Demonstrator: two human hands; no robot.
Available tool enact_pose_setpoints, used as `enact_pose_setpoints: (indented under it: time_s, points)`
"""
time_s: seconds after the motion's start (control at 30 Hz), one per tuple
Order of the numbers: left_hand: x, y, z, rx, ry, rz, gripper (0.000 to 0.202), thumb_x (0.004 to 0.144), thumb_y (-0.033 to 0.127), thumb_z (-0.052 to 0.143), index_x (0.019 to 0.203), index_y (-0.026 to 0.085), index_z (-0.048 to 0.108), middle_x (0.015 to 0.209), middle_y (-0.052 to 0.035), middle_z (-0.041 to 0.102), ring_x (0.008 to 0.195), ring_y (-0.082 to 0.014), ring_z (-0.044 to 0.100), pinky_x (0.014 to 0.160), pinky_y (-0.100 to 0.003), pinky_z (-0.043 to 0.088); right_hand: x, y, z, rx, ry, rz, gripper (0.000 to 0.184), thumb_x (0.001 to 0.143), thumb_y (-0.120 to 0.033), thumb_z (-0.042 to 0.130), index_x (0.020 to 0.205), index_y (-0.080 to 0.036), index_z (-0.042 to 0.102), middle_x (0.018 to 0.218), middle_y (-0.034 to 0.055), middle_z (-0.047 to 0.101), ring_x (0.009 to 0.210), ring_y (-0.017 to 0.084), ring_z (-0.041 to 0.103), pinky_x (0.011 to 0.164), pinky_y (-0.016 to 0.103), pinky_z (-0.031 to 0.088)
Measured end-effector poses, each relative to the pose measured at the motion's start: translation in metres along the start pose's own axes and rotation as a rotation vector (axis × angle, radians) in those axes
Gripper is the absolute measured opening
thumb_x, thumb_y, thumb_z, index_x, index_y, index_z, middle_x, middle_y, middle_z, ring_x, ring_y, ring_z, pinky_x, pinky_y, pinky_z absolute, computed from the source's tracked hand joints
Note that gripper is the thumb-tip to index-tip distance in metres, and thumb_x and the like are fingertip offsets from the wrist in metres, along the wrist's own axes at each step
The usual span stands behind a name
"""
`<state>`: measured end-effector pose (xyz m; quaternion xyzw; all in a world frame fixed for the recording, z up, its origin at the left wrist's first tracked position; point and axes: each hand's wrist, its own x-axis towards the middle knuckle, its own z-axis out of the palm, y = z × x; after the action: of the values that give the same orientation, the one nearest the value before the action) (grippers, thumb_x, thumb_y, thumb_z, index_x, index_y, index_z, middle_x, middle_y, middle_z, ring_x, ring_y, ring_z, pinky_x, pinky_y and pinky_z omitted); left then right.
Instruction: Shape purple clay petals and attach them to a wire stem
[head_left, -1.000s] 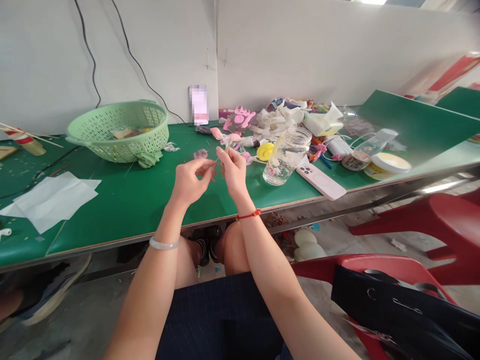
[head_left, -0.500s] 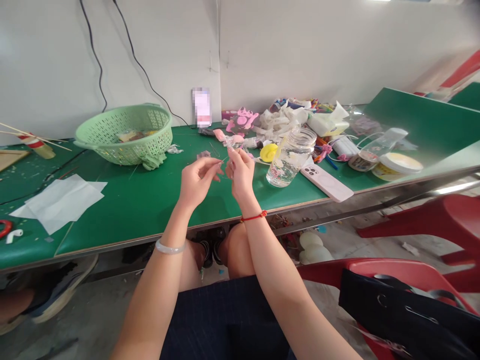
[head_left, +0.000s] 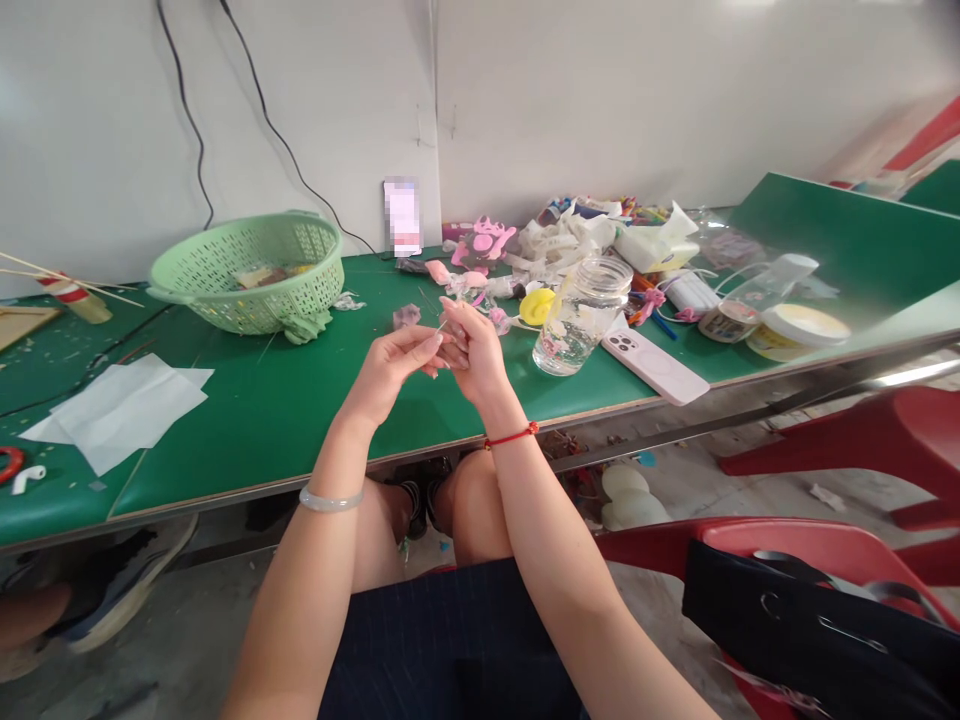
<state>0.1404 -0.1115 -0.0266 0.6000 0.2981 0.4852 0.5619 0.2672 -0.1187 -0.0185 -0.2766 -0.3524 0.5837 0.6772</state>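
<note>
My left hand point(head_left: 394, 368) meets my right hand point(head_left: 478, 350) above the front half of the green table. Its thumb and fingertips are pinched close to the right fingers. The right hand is closed too, curled with its thumb on top. A thin, pale sliver shows between the fingertips, too small to name. Just beyond the hands lies a greyish-mauve lump point(head_left: 406, 316) that looks like soft clay. Thin wires point(head_left: 429, 298) rest near it. Pink wrapped lumps point(head_left: 466, 280) and a yellow round piece point(head_left: 535, 307) lie behind and beside the right hand.
A green plastic basket point(head_left: 247, 270) stands at the left, with white paper sheets point(head_left: 124, 410) before it. On the right are a glass jar of water point(head_left: 574, 330), a pink phone point(head_left: 654, 366) and a lidded tub point(head_left: 799, 332). Another phone point(head_left: 403, 215) leans against the wall.
My hands have come together; the left fingertips now touch or overlap the right fingers. The right hand has turned and dropped slightly, leaving the pink lumps behind more visible.
</note>
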Motion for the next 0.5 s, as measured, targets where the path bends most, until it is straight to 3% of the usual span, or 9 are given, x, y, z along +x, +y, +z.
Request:
enact_pose_setpoints:
  time_s: [0.17, 0.27, 0.37, 0.5]
  points:
    - [-0.0023, 0.0029, -0.0062, -0.007, -0.082, -0.002, 0.039, 0.069, 0.054, 0.09, 0.087, 0.021, 0.083, 0.081, -0.0059, 0.078, 0.064, -0.0147, 0.067, 0.059, -0.027, 0.054, -0.0022, -0.0021, 0.0008, -0.025, -0.075, 0.073, 0.05, 0.094, -0.03, 0.066, 0.061, -0.022, 0.03, 0.047, -0.0107, 0.026, 0.038, 0.004, 0.016, 0.037, 0.022, 0.017]
    - [-0.0036, 0.0035, -0.0068, 0.133, -0.031, 0.077, 0.038, 0.072, 0.054, 0.087, 0.086, 0.018, 0.083, 0.082, -0.0069, 0.079, 0.065, -0.0176, 0.07, 0.062, -0.03, 0.056, -0.0014, 0.0009, -0.0007, -0.062, -0.043, 0.025, 0.054, 0.091, -0.035, 0.072, 0.061, -0.023, 0.029, 0.048, -0.0109, 0.024, 0.039, 0.004, 0.016, 0.038, 0.023, 0.016]
    - [-0.0042, 0.0029, -0.0049, 0.293, 0.046, 0.19, 0.037, 0.076, 0.054, 0.083, 0.084, 0.018, 0.083, 0.068, -0.0042, 0.075, 0.06, -0.0185, 0.068, 0.06, -0.03, 0.054, 0.0001, 0.0041, -0.002, -0.101, 0.004, -0.034, 0.057, 0.089, -0.038, 0.075, 0.061, -0.023, 0.027, 0.049, -0.0106, 0.023, 0.041, 0.004, 0.016, 0.039, 0.023, 0.015]
    - [-0.004, 0.0009, -0.0006, 0.465, 0.14, 0.317, 0.026, 0.086, 0.044, 0.075, 0.085, 0.019, 0.084, 0.064, -0.0028, 0.074, 0.057, -0.0166, 0.064, 0.06, -0.029, 0.051, 0.0015, 0.0052, -0.0033, -0.148, 0.042, -0.089, 0.058, 0.087, -0.039, 0.075, 0.06, -0.022, 0.027, 0.049, -0.0103, 0.023, 0.041, 0.004, 0.018, 0.04, 0.023, 0.017]
